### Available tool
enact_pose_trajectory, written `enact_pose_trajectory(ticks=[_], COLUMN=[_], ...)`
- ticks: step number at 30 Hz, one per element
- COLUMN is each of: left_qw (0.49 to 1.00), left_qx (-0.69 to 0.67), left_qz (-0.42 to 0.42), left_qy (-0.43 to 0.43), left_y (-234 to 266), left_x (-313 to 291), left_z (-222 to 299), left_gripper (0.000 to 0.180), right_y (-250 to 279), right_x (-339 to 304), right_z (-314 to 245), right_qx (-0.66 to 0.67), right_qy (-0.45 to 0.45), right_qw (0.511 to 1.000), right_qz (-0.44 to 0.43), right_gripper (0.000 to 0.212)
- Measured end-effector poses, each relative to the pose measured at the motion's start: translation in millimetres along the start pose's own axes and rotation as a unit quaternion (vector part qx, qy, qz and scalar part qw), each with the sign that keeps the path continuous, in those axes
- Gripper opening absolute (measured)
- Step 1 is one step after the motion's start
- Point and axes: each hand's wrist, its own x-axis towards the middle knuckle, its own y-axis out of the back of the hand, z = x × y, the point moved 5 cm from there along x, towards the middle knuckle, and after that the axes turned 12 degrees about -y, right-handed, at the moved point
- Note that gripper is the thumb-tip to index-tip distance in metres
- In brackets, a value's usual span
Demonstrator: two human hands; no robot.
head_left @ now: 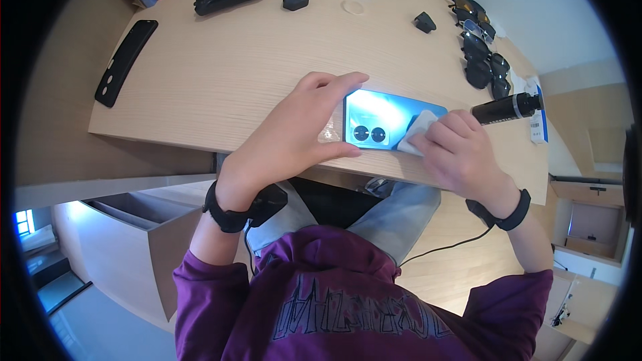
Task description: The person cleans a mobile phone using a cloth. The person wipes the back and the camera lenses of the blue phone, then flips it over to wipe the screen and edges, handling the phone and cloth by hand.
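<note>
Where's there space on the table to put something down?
There's a big bare patch between the black phone case and the left hand. Another lies between the blue phone and the right-hand small black block. The right edge is crowded with sunglasses and a black bottle. The right hand fills the phone's right end.

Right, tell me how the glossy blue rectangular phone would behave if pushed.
The blue phone is probably stiff, given its straight edges; its shiny, reflective back suggests a slippery surface; being flat, it would likely slide rather than roll.
</note>
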Motion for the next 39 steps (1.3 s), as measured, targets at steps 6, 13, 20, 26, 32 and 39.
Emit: enact_pose_trajectory(ticks=[6, 13, 20, 26, 32, 39], left_qw=[1.0, 0.999, 0.999, 0.998, 0.997, 0.999], left_qx=[-0.026, -0.029, -0.035, -0.054, -0.074, -0.05], left_qz=[0.008, -0.011, -0.01, 0.005, -0.01, -0.004], left_qy=[0.011, 0.023, 0.028, 0.02, 0.031, 0.013], left_y=[1.7, 0.7, 2.0, 2.2, 4.4, 2.3], left_x=[-0.6, -2.2, -1.0, -3.2, -3.7, -3.4], left_z=[1.2, -0.9, 1.3, -0.7, 0.0, -1.5], left_gripper=[0.085, 0.081, 0.076, 0.071, 0.07, 0.072], right_y=[-5.9, -16.5, -23.0, -16.4, -3.3, -10.1], right_x=[23.2, 33.2, 54.2, 55.8, 56.5, 62.0], right_z=[-23.8, -40.4, -49.5, -45.3, -38.7, -32.5], right_qx=[0.096, 0.145, 0.125, 0.047, -0.013, -0.009], right_qy=[-0.011, -0.09, -0.106, 0.033, 0.15, 0.102], right_qw=[0.995, 0.985, 0.982, 0.998, 0.987, 0.994], right_qz=[0.039, 0.03, 0.1, -0.003, -0.055, -0.048], right_gripper=[0.021, 0.024, 0.02, 0.018, 0.016, 0.016])
